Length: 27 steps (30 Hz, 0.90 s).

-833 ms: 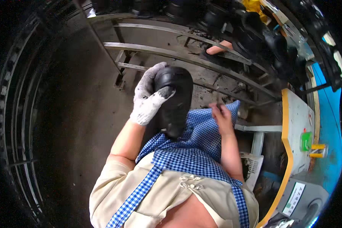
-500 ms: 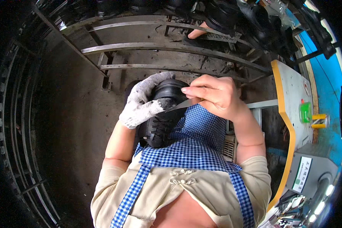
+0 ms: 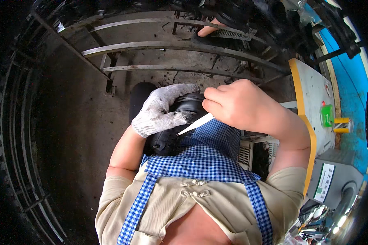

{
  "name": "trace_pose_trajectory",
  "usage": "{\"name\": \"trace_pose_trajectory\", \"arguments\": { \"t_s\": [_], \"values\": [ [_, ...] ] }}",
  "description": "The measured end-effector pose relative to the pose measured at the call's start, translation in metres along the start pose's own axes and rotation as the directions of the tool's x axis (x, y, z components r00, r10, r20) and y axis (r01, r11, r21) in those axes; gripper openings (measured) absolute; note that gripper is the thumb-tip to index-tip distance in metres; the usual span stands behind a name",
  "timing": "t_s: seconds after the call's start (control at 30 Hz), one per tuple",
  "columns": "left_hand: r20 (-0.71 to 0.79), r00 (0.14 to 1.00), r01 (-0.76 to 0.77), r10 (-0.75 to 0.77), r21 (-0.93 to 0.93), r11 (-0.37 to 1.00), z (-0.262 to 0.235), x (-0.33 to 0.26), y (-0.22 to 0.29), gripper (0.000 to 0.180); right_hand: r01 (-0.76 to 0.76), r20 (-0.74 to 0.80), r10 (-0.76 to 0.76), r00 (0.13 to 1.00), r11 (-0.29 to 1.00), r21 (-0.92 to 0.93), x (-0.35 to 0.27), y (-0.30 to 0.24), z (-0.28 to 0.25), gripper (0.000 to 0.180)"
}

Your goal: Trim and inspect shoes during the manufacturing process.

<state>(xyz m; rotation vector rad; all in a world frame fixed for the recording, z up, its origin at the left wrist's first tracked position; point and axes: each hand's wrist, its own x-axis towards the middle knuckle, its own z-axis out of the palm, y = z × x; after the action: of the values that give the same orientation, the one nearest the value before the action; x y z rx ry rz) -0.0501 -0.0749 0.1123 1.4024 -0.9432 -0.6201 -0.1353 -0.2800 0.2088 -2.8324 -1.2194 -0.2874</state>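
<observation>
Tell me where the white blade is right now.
In the head view the white blade sits mid-frame, pinched in the bare right hand, its tip against the black rubber part that the gloved left hand grips, just above the blue checked apron.

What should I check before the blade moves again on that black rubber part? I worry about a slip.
1. Left hand gloved, grip on the black rubber part: ok.
2. Right hand closed on the thin blade: ok, but bare.
3. Blade tip clear of the glove fingers: not ok, it lies right beside them.
4. Blade pointing away from the body: cannot tell.
5. Part held off the checked apron: not ok, it rests against it.
</observation>
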Motion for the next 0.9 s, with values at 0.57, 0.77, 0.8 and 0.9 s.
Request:
{"name": "trace_pose_trajectory", "arguments": {
  "t_s": [0.57,0.77,0.8,0.9],
  "values": [
    [0.014,0.996,0.09,-0.089,-0.128,0.988,-0.001,0.001,-0.008,0.078,-0.064,-0.231,0.4,0.887,0.603,0.795,-0.022,0.024,0.055,0.023],
    [0.021,0.996,0.083,-0.081,-0.141,0.986,0.002,0.003,-0.013,0.079,-0.084,-0.224,0.215,0.951,0.873,0.48,-0.024,0.013,0.035,0.027],
    [0.025,0.996,0.084,-0.081,-0.143,0.986,0.002,0.003,-0.014,0.079,-0.09,-0.186,0.191,0.964,0.89,0.447,-0.024,0.013,0.031,0.027],
    [0.058,0.997,0.052,-0.045,-0.112,0.992,0.003,0.007,-0.017,0.078,-0.078,-0.125,0.123,0.984,0.945,0.318,-0.023,0.012,0.021,0.023]
  ]
}}
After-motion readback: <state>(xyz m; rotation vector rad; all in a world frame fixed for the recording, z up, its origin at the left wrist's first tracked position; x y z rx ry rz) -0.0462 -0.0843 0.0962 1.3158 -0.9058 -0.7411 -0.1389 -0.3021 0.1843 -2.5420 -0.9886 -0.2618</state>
